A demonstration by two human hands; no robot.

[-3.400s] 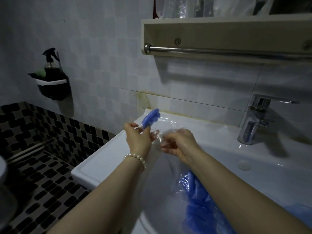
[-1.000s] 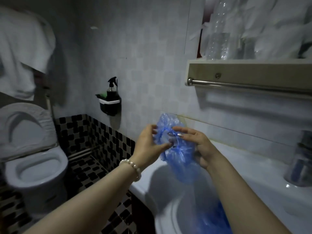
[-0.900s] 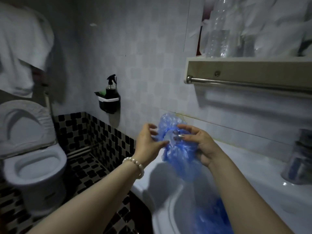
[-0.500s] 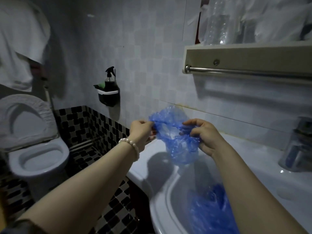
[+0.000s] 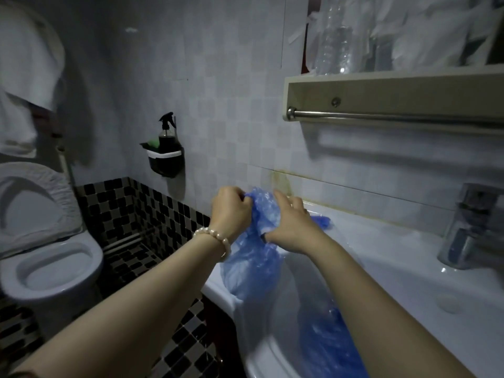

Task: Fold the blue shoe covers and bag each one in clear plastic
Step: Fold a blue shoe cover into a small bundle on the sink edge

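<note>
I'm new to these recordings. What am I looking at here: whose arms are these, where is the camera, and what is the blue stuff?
No machine: a person's bare arms, filmed by a camera on their head looking down. The left hand, with a pearl bracelet, and the right hand both grip one blue shoe cover above the sink edge. More blue covers lie in the basin. A tap stands on the right, a toilet on the left.
</note>
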